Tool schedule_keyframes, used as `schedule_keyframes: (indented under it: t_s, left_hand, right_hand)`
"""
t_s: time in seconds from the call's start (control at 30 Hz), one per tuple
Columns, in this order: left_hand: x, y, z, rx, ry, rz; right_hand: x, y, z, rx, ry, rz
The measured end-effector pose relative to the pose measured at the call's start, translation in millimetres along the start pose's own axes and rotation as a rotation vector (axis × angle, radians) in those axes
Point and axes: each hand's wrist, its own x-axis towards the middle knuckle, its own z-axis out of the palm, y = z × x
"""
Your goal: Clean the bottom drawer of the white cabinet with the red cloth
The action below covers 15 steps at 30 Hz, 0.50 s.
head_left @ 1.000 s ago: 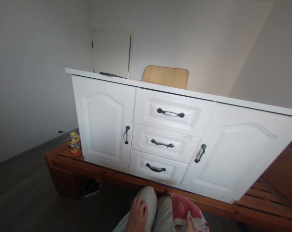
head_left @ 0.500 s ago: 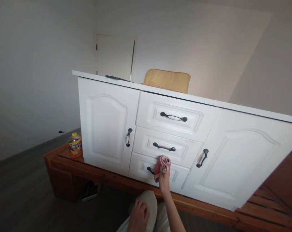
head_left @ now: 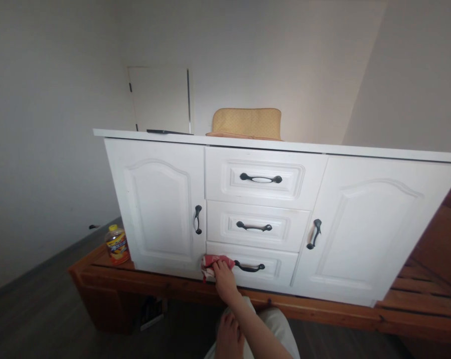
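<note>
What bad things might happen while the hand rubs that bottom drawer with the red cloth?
The red cloth under the right hand sits right beside the bottom drawer's handle, so it might snag there. The white cabinet stands on a wooden platform near its front edge; a hard push may shift it. The yellow bottle beside the cabinet might get knocked over.

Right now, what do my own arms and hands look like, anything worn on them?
Both are bare. The right hand and its forearm show no sleeve, glove, watch or ring. The left hand is also ungloved, fingers together; its wrist lies out of view. Light trousers show beneath.
</note>
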Motion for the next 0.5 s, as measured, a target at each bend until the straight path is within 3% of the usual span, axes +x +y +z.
schedule_keyframes:
  t_s: [0.1,0.2,0.33,0.5]
  left_hand:
    - [-0.9,-5.1,10.6,0.151,0.239,0.088]
    - [-4.3,-0.8,15.5,0.174,0.350,0.131]
    - [-9.3,9.3,14.0,0.184,0.411,0.140]
    - [-13.4,16.4,10.6,0.149,0.398,0.143]
  right_hand:
    - [-19.6,26.3,-1.6,-0.061,-0.069,-0.009]
    - [-45.7,59.6,-13.4,-0.123,-0.102,0.023]
    - [-89.0,118.6,-46.4,-0.228,-0.098,0.087]
    - [-138.9,191.0,-103.2,-0.342,-0.016,0.120]
